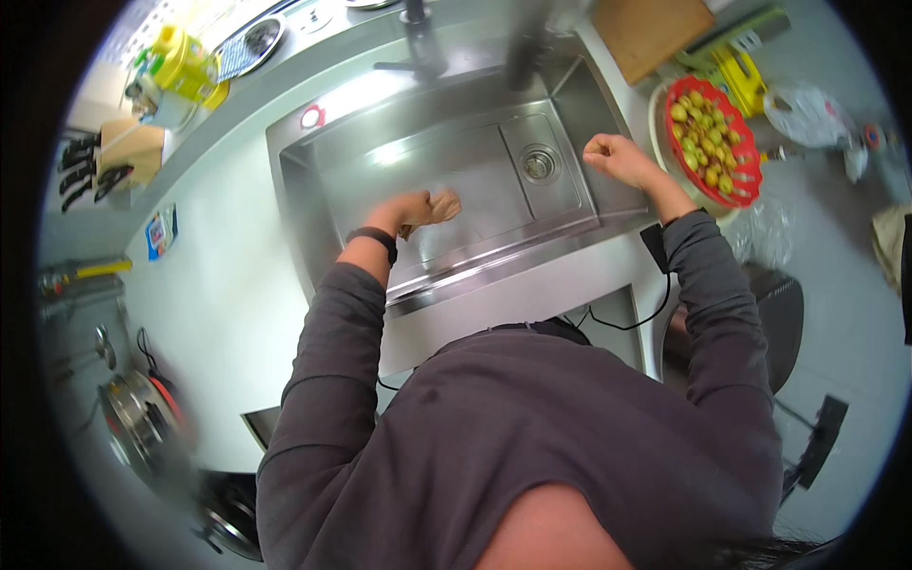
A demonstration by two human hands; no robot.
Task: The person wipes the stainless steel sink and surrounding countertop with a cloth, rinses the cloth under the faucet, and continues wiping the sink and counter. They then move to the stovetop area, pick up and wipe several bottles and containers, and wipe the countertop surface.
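Note:
My left hand (408, 208) is closed on a crumpled brown cloth (445, 205), held over the basin of a stainless steel sink (456, 164). A dark band circles that wrist. Over the sink's right wall is my right hand (611, 154), fingers curled; whether anything small lies between them cannot be told. The drain (539, 164) sits left of it, with a strainer inside. To the right, a red plastic basket (748, 160) of small green and brownish fruit rests on a pale bowl (659, 121).
A faucet (420, 43) stands behind the sink. A cutting board (648, 32) lies at the back right. On the left are a knife block (132, 153), a yellow bottle (182, 68), a small packet (162, 231) and a steel pot (139, 420). A cable hangs at the right front edge.

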